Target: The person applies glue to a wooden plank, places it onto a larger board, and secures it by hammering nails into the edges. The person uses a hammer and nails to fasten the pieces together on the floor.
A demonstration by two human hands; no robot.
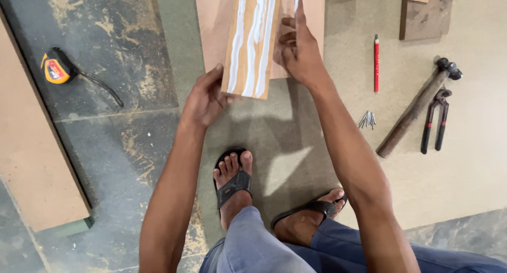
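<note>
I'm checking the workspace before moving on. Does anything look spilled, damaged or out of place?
Nothing looks spilled. The white glue lies in stripes on the wooden strip held by both hands; the nails sit in one small pile beside the hammer.

The only label in view is the red label (53, 69) on the face of the yellow-and-black tape measure (57, 66). It is small and roughly rectangular with rounded corners, set in the middle of the yellow face, with pale markings too small to make out. The tape measure lies on the grey floor well to the left of the left hand (205, 100). There are no packages, signs or screens.
</note>
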